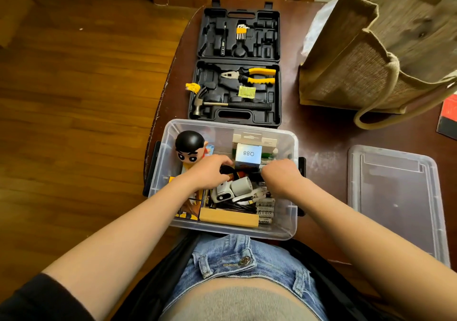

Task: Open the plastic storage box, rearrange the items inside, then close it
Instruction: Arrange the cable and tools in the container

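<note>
The clear plastic storage box (290, 145) stands open at the table's near edge, its clear lid (395, 197) lying flat on the table to its right. Inside are a black-haired figurine (189, 148), a small pale box marked Q88 (248, 155), a white and grey adapter (237, 188), a wooden block (228, 218), batteries (265, 208) and black cables. My left hand (209, 172) reaches into the middle of the box and its fingers curl round a black item (226, 171). My right hand (279, 176) is inside on the right, fingers bent down among the items and hidden.
Behind the box lies an open black tool case (237, 61) with yellow-handled pliers (257, 75), a hammer (222, 104) and hex keys. A burlap tote bag (371, 56) stands at the back right. A red and black booklet (448, 115) lies at the far right edge. Wooden floor is to the left.
</note>
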A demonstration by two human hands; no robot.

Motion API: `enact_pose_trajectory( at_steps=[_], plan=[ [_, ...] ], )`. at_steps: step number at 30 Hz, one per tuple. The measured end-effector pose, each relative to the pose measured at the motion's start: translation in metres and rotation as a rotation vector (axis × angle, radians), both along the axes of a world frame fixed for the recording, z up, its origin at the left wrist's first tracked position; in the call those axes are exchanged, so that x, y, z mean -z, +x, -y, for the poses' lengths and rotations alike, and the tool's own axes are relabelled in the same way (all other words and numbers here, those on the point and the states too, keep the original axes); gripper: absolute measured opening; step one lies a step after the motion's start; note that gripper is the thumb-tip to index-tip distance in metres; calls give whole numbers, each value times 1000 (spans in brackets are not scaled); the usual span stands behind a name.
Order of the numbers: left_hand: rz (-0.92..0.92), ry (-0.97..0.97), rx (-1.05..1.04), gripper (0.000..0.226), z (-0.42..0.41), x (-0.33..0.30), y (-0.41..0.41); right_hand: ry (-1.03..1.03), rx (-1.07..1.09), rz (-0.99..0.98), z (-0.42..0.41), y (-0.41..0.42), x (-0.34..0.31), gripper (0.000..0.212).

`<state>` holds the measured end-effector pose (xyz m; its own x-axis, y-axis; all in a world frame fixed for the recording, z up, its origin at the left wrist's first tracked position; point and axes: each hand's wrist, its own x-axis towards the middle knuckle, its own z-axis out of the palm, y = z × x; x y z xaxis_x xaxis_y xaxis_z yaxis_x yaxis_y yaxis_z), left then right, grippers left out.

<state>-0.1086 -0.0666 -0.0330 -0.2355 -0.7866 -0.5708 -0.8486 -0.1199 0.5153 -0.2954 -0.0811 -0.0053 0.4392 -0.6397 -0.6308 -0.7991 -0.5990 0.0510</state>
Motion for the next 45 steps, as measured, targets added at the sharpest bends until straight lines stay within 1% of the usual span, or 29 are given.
enact_pose_trajectory(
  at_steps=[1, 3, 5, 6, 8, 10, 11, 14, 16, 18, 20, 23, 25, 27, 31, 33, 35, 38, 42, 45],
  plan=[
    [14, -11, 34, 37, -2, 1, 1, 11, 0, -13, -1, -1, -1, 23],
    [41, -117, 48, 27, -5, 0, 2, 46, -7, -31, -2, -1, -4, 32],
    [46, -183, 59, 17, -9, -3, 3, 30, 38, -3, -3, -2, -3, 29],
    [51, -158, 90, 18, -11, -4, 4, 11, 72, 59, -3, -1, -3, 23],
    [107, -47, 191, 35, -16, -6, 5, 12, 145, 214, -3, 1, -3, 12],
    [206, 3, 293, 54, -17, -3, 5, 63, 175, 288, -5, 4, 0, 27],
    [250, -8, 332, 59, -18, -1, 5, 92, 171, 276, -7, 6, 3, 33],
    [307, -60, 375, 59, -17, 4, 0, 158, 189, 215, -11, 13, 13, 41],
    [310, -74, 372, 56, -16, 3, -2, 187, 227, 239, -12, 14, 17, 44],
    [269, -74, 361, 52, -15, 0, 0, 214, 237, 278, -11, 12, 15, 49],
    [144, -42, 314, 50, -13, -4, 6, 246, 257, 338, -9, 7, 9, 50],
    [-152, 82, 181, 48, -13, -12, 15, 256, 408, 545, -6, -1, -4, 47],
    [-308, 153, 90, 50, -12, -19, 17, 200, 498, 679, -4, -1, -12, 41],
    [-386, 197, 8, 53, -9, -24, 18, 137, 541, 782, -3, 2, -19, 35],
    [-391, 219, -19, 57, -2, -37, 27, 69, 497, 917, 1, 11, -33, 31],
    [-488, 257, -46, 48, 3, -45, 32, 65, 489, 956, 6, 16, -38, 30],
    [-566, 248, -122, 42, 8, -51, 35, 55, 475, 981, 13, 21, -43, 28],
    [-550, 106, -219, 41, 14, -52, 36, 44, 416, 971, 27, 29, -49, 29],
    [-493, -119, -346, 29, 15, -40, 26, -1, 426, 936, 37, 44, -48, 34],
    [-408, -241, -458, 32, 14, -23, 15, -62, 411, 867, 42, 51, -44, 35]
  ],
)
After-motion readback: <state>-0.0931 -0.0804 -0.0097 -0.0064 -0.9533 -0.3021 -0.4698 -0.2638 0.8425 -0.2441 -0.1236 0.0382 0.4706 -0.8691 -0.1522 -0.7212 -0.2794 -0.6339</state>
